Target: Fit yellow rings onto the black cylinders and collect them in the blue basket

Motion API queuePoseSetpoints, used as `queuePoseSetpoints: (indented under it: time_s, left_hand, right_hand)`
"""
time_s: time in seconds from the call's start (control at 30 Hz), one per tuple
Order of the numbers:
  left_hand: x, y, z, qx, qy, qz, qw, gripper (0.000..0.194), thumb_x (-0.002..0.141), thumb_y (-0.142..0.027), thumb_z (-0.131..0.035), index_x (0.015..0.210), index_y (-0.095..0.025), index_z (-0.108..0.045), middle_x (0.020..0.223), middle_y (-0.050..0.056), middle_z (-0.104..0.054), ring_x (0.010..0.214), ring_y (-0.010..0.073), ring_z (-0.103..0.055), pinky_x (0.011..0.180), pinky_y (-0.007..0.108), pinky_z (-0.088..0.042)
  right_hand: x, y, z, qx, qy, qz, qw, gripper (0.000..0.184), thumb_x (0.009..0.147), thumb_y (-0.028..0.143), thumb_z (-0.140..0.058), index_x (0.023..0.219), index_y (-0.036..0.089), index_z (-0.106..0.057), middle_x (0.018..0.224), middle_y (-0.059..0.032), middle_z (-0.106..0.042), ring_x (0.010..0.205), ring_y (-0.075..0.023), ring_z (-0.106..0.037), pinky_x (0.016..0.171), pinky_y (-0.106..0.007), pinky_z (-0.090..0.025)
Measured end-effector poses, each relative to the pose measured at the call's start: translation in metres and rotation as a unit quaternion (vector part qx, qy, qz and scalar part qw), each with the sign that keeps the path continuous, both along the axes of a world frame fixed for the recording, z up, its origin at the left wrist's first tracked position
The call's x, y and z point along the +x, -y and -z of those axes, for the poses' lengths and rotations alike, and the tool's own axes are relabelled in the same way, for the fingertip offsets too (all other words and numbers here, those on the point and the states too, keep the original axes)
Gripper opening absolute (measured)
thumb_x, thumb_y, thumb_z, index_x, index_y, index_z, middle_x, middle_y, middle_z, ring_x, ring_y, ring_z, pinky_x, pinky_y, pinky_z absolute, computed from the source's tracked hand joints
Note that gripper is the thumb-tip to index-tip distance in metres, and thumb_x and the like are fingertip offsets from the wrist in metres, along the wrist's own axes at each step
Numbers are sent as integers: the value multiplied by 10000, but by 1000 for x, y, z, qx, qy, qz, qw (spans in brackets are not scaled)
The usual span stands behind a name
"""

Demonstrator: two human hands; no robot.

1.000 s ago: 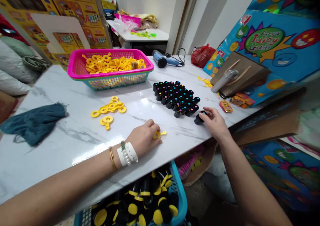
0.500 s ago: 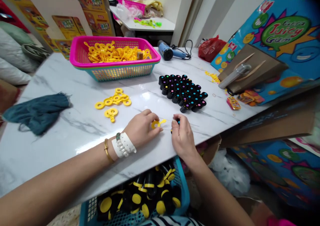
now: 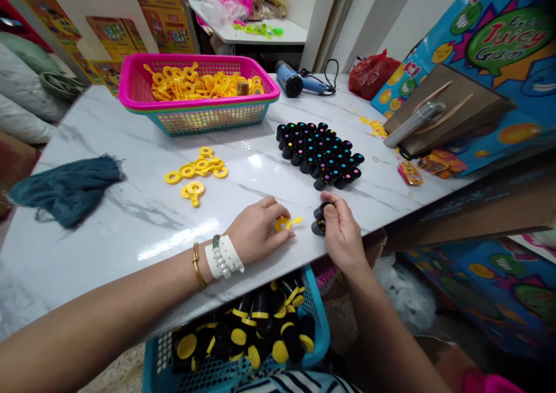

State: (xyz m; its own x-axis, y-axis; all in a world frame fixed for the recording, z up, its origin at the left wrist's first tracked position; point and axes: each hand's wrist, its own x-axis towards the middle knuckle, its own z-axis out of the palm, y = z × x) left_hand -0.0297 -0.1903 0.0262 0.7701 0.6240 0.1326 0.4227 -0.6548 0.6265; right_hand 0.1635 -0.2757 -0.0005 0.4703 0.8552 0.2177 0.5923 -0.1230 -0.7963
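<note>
My left hand (image 3: 264,230) rests on the table with thumb and fingers closed around a yellow ring with a short handle (image 3: 284,224). The handle points right. To its right, my right hand (image 3: 345,233) curls around two small black cylinders (image 3: 318,227) standing near the table's front edge; its fingers partly cover them. Just beyond is a tight cluster of black cylinders (image 3: 315,152) with coloured dots on top. Several loose yellow rings (image 3: 202,166) lie left of centre.
A pink-rimmed basket (image 3: 200,104) holds many yellow rings at the back. Below the table edge, a blue basket (image 3: 322,323) holds black pieces with yellow ends. A dark cloth (image 3: 69,190) lies left, a blue heat gun (image 3: 299,83) behind, a brown paper bag (image 3: 460,109) right.
My right hand has shifted right, away from my left, and more of the two black cylinders shows beside it. My left hand has moved slightly right with the yellow ring. The view tilted a little.
</note>
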Motion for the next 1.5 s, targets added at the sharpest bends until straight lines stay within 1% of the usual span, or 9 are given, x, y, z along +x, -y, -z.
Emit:
queuePoseSetpoints:
  time_s: [0.2,0.33,0.4,0.53,0.77,0.93,1.13,1.27,1.5]
  left_hand:
    - [1,36,-13,69,83,21,994,393,876,-336,-600,1208,-175,-464,1016,66,-604,797,151,-603,659,281,-523]
    - [8,59,-18,70,95,91,989,220,920,-253,-512,1125,-192,-458,1005,58,-611,837,153,-620,648,264,-531]
    - [14,60,-15,47,98,112,988,253,914,-336,-542,1103,-187,-462,992,57,-614,826,157,-622,650,270,-537]
    - [28,43,-3,18,87,11,996,683,679,-683,-689,1085,-174,-484,977,70,-623,752,181,-616,631,320,-532]
    - [49,20,11,5,4,-21,1000,464,790,-525,-664,1078,-180,-549,996,61,-616,809,193,-613,714,345,-519]
    - [25,22,6,-5,-4,-12,1000,244,820,-351,-618,991,-177,-599,923,44,-584,750,161,-575,672,307,-496]
    - [-11,19,5,8,27,-5,1000,226,831,-293,-604,1019,-169,-584,948,60,-589,798,154,-569,704,296,-507]
    - [-15,21,9,12,28,13,999,251,846,-297,-599,1064,-175,-587,999,69,-595,812,157,-580,719,301,-518]
    - [-17,24,12,17,21,17,999,265,851,-332,-611,1067,-178,-602,919,37,-630,740,150,-600,642,270,-494]
  right_hand:
    - [-15,44,-18,122,-102,70,985,268,909,386,-559,1100,207,-619,994,-78,-672,894,-211,-648,821,-356,-523]
    - [-37,77,-26,-31,-275,-72,958,223,813,361,-705,966,209,-647,741,-8,-643,595,-140,-592,536,-241,-492]
    - [-36,80,-25,-71,-326,-45,941,217,820,397,-695,878,195,-644,606,24,-578,479,-106,-506,442,-211,-416]
    - [0,65,-16,-29,-241,37,969,237,850,423,-650,855,186,-658,654,8,-576,492,-98,-466,463,-223,-399]
    - [26,41,-3,-19,14,-7,1000,159,880,335,-591,898,206,-682,903,-59,-663,812,-203,-629,732,-320,-503]
    - [-13,47,-7,-48,-176,-51,982,264,859,326,-638,1104,231,-611,762,5,-632,547,-125,-591,521,-246,-490]
    - [-29,49,-17,-83,-363,-90,924,232,834,369,-686,962,190,-612,613,12,-643,482,-127,-610,460,-223,-489]
    - [-34,45,-23,-49,-345,-64,935,286,815,322,-724,1060,213,-625,679,11,-656,508,-120,-610,487,-229,-496]
    - [-44,44,-20,85,-140,-58,985,100,773,182,-754,832,254,-716,953,-5,-554,613,-82,-525,509,-226,-414]
